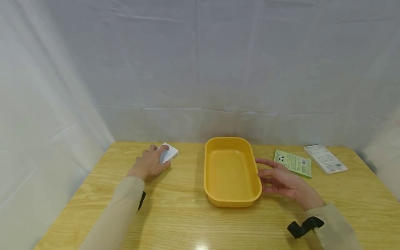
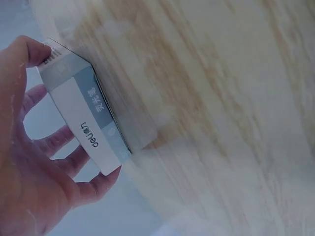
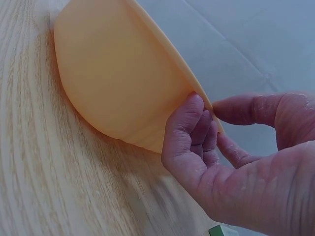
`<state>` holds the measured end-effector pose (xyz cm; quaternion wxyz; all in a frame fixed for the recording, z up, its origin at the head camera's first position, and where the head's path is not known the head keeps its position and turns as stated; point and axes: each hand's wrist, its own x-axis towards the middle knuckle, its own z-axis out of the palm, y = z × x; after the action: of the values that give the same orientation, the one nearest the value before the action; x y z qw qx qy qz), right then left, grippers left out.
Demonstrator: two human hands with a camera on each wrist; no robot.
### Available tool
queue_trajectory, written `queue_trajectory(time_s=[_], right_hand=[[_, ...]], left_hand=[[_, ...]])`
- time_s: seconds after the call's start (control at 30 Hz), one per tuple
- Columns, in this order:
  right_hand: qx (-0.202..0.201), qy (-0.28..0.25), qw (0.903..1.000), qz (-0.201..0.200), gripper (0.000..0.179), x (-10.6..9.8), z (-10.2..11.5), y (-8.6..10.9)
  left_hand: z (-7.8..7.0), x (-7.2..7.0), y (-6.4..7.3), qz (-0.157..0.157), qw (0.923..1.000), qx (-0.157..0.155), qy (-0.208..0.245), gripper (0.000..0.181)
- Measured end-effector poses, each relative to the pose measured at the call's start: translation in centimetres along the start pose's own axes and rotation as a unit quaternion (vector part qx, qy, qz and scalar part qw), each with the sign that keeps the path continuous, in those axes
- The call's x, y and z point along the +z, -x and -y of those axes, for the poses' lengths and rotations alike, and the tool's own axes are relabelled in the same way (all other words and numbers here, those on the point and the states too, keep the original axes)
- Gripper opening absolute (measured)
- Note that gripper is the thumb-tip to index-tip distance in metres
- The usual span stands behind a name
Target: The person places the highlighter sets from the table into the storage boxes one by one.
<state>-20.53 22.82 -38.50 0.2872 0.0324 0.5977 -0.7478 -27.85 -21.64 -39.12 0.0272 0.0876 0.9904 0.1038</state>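
Left of the yellow bin [image 1: 232, 203], the left hand [image 1: 149, 164] is gripping a white box [image 2: 81, 118] (its "deli" label is facing the wrist), which is sitting between the thumb at one end and spread, partly curled fingers. The right hand [image 1: 281, 182] is pinching the bin's right rim with bent fingers.

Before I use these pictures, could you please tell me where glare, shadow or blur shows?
Head view: glare on the table at the frame's bottom edge; left wrist: wood grain soft and washed out, logo on the white box legible; right wrist: shadow beside the yellow tray.
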Motion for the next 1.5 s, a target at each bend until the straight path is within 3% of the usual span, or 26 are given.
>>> queue_trajectory(time_s=[0.57, 0.97, 1.5], right_hand=[[-0.005, 0.001, 0.9999, -0.011, 0.074, 0.0, 0.0, 0.1], [-0.015, 0.007, 0.9999, 0.000, 0.072, -0.1, -0.2, 0.1], [-0.018, 0.010, 0.9997, -0.012, 0.075, 0.0, -0.3, -0.2]], left_hand=[[-0.4, 0.5, -0.2, -0.022, 0.9997, -0.010, -0.009, 0.059], [-0.7, -0.1, 0.0, -0.008, 0.9998, -0.018, -0.003, 0.060], [0.1, -0.8, 0.9, -0.029, 0.9996, 0.006, 0.002, 0.052]])
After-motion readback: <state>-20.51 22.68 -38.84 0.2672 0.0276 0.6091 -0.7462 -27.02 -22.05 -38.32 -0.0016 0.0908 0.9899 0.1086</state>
